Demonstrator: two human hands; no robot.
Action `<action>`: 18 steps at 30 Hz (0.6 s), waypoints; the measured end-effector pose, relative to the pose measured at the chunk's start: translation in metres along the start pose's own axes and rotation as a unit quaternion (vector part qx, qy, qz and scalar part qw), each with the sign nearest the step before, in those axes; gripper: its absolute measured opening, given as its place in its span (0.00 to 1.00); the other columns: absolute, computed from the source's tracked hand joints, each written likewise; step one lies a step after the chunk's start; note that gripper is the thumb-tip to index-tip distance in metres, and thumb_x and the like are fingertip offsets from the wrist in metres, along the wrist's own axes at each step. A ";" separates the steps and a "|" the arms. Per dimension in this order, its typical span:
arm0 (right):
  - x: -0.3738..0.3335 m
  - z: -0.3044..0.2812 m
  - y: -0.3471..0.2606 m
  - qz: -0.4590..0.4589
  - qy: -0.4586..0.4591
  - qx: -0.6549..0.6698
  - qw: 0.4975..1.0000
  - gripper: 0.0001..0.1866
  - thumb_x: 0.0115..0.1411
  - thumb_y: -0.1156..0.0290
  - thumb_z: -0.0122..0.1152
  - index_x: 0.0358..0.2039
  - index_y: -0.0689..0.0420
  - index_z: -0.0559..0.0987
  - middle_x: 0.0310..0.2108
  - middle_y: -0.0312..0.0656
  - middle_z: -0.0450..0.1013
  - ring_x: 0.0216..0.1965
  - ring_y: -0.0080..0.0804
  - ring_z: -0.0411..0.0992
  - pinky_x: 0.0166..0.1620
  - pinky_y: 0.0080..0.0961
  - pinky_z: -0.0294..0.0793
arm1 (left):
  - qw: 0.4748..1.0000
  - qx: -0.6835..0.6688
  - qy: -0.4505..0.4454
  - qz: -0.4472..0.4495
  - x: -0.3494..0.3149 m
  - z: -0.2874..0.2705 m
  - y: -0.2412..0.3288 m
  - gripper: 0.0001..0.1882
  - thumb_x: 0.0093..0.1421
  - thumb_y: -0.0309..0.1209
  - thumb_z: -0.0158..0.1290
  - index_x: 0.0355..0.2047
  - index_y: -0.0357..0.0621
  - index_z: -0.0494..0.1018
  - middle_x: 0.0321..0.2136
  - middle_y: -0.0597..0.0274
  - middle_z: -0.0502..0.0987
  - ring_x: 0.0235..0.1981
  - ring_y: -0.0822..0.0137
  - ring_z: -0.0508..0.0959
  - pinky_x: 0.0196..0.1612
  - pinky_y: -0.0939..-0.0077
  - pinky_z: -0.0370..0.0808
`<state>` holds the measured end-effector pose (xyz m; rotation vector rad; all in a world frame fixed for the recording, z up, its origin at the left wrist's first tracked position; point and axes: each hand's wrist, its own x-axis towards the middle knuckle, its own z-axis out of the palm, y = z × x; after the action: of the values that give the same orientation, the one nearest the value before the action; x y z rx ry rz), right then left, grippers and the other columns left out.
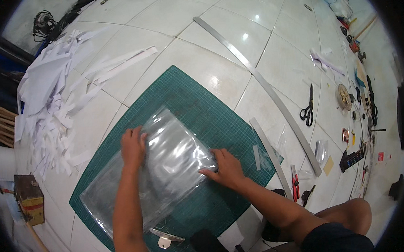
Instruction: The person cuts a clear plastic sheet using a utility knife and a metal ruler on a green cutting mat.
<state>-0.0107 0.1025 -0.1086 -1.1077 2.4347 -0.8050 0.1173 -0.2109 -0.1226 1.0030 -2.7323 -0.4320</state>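
A stack of clear, shiny plastic sheets (178, 148) lies folded over on a green cutting mat (201, 108). At its left edge, my left hand (133, 148) has curled fingers closed on the plastic, thumb toward the raised fold. My right hand (227, 168) grips the right end, with the thumb on top and the fingers behind the edge. Flatter plastic reaches left beneath my left forearm, which hides part of it. A metal bulldog clip (166, 238) sits beside the sheet's near edge.
A long metal ruler (254, 73) and a shorter metal strip (271, 154) lie right of me. Beyond are black scissors (307, 107), a red-handled tool (295, 185) and a remote control (351, 159). White paper scraps (49, 97) heap at left, near a wooden box (29, 199).
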 end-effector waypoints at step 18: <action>-0.010 0.000 0.005 0.055 -0.026 0.032 0.998 0.37 0.57 0.49 0.68 0.56 0.64 0.70 0.46 0.55 0.68 0.48 0.51 0.70 0.48 0.42 0.74 | 0.997 -0.019 -0.029 -0.065 0.037 0.029 -0.026 0.19 0.70 0.43 0.44 0.38 0.39 0.72 0.38 0.44 0.77 0.41 0.42 0.76 0.44 0.48 0.70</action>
<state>-0.0074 0.1125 -0.1111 -0.9514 2.3853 -0.8032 0.0972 -0.2487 -0.1552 1.1806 -2.7071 -0.5396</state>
